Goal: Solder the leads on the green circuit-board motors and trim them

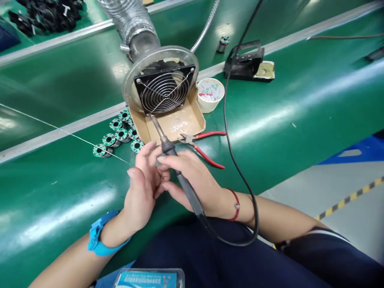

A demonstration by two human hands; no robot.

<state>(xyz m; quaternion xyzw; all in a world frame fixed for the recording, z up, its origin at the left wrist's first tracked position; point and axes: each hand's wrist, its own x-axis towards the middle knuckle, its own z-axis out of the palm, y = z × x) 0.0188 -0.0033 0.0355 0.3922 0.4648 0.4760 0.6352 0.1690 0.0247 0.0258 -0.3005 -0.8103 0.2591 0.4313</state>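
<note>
Glossy green worktop (pixel 285 132) beneath left hand (pixel 141 196) and right hand (pixel 199 180). Fan (pixel 166 94) beyond both. Soldering iron (pixel 186 188), clamped in right hand: grey handle, black collar, dull metal barrel pointing away. Left hand alongside, fingers curled; contents undeterminable. Red-handled pliers (pixel 191 140) beyond right hand, spread.

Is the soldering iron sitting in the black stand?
No, the right hand holds the soldering iron, pointed toward the fan.

No legible text, blue label (pixel 146 280) blurred
</note>
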